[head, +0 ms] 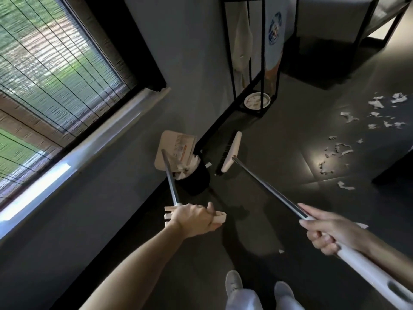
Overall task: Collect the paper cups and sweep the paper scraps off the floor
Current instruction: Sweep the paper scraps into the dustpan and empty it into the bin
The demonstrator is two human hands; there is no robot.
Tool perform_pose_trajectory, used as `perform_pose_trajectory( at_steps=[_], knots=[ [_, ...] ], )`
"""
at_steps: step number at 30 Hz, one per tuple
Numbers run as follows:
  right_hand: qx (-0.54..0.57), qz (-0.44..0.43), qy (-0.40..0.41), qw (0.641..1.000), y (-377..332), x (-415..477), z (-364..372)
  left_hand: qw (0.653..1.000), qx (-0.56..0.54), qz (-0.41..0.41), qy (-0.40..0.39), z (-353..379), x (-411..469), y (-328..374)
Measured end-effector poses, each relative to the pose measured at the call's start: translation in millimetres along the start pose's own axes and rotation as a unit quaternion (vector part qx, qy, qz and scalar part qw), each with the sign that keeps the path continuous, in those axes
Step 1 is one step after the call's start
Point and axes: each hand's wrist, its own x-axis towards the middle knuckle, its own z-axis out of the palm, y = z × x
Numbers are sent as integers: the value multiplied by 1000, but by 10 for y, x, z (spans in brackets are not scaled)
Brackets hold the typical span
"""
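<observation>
My left hand (193, 217) grips the white top of a long-handled dustpan (173, 151), whose pan is tipped over a black bin (197, 179) holding white paper. My right hand (328, 231) grips the handle of a broom; its white head (230, 153) hangs just right of the bin, above the floor. Several white paper scraps (339, 151) lie scattered on the dark floor at the right. A white bowl-like container (257, 100) with paper pieces sits on the base of a black rack.
A window with blinds (51, 70) and a sill fills the left. The black metal rack (248, 52) with hanging clothes stands against the wall ahead. Dark furniture (335, 36) stands at the far right. My feet (257, 289) are at the bottom.
</observation>
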Motion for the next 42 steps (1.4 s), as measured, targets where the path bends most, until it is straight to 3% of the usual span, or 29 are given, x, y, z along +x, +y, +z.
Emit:
perform_pose_trajectory(
  at_steps=[8, 14, 18, 21, 26, 30, 34, 37, 39, 42],
  knots=[
    [-7, -14, -9, 1000, -19, -33, -9, 997, 50, -4, 66, -105, -386, 13],
    [-6, -8, -12, 1000, 129, -66, -98, 993, -81, 0, -84, 281, -207, 496],
    [-3, -3, -2, 1000, 242, -68, -127, 999, -25, -15, -19, 157, -53, 397],
    [8, -6, 11, 1000, 239, -40, -137, 990, -92, -109, 17, -316, -32, -87],
    [20, -22, 14, 999, 111, -30, -247, 921, -268, -251, 130, -1303, -286, -757],
    [27, -33, 11, 999, -23, -74, -396, 837, -388, -236, 306, -1906, -437, -916],
    [35, -44, 20, 998, -140, -171, -631, 737, -500, -209, 405, -2074, -391, -755],
    [35, -53, 30, 997, -226, -222, -848, 719, -502, -229, 423, -1916, -47, -634],
    [44, -55, 40, 997, -303, -217, -989, 720, -514, -260, 386, -1781, 274, -500],
    [72, -51, 39, 995, -429, -150, -1200, 714, -569, -224, 341, -1607, 828, -174]
  ],
)
